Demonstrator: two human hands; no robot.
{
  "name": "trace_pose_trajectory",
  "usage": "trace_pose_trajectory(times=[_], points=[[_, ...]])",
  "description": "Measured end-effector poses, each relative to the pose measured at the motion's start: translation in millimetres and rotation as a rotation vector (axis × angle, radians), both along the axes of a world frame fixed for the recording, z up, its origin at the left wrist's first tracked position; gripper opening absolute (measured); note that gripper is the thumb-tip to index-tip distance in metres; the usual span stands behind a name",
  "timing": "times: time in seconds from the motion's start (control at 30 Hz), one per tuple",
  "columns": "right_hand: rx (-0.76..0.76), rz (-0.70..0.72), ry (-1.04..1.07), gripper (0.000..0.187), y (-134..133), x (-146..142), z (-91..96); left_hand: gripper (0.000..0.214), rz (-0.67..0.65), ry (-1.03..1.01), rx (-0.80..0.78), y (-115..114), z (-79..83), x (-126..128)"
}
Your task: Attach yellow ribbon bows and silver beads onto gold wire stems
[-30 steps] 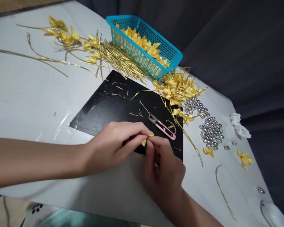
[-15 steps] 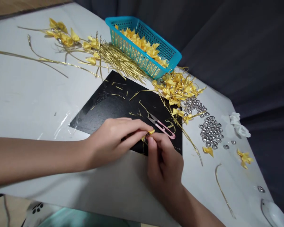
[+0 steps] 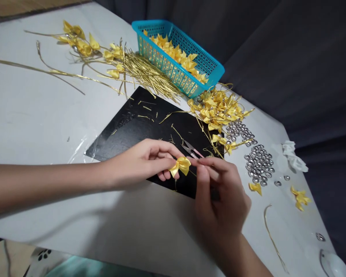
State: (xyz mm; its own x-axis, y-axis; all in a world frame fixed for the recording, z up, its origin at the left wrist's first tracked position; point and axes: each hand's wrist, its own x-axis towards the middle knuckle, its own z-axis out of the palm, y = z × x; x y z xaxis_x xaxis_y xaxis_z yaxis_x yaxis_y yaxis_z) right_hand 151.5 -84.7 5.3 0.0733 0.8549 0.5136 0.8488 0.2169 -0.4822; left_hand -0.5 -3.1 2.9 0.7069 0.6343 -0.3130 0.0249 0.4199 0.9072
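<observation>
My left hand (image 3: 144,163) pinches a small yellow ribbon bow (image 3: 180,166) between thumb and fingers, just above the near edge of the black mat (image 3: 138,123). My right hand (image 3: 219,196) is close to the bow's right side, fingers curled in a pinch on a thin gold wire that runs from the bow. Pink snips (image 3: 192,149) lie on the mat right behind both hands.
A teal basket (image 3: 210,63) with yellow bows stands at the back. Gold wire pieces (image 3: 144,73) and bows on stems (image 3: 80,42) lie at the back left. A heap of wired bows (image 3: 216,107) and silver beads (image 3: 259,163) lie to the right, a crumpled tissue (image 3: 291,156) beyond.
Both hands have lifted slightly and turned the bow so its loops now face up. My right hand has shifted right and away from the snips.
</observation>
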Motion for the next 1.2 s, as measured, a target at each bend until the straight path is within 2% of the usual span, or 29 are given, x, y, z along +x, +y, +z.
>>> trace_pose_trajectory(times=[0.13,0.4,1.2], points=[[0.134,-0.003,-0.125,0.013,-2.0,-0.4,4.3,0.01,0.011,-0.018,-0.026,1.4,0.9,0.1],[-0.013,0.146,-0.196,0.013,-1.3,3.9,0.9,0.012,-0.004,-0.005,-0.018,-0.1,2.5,0.6],[-0.006,0.113,-0.172,0.014,-1.8,0.4,-4.9,0.013,0.01,-0.02,-0.011,-1.4,2.4,0.3]])
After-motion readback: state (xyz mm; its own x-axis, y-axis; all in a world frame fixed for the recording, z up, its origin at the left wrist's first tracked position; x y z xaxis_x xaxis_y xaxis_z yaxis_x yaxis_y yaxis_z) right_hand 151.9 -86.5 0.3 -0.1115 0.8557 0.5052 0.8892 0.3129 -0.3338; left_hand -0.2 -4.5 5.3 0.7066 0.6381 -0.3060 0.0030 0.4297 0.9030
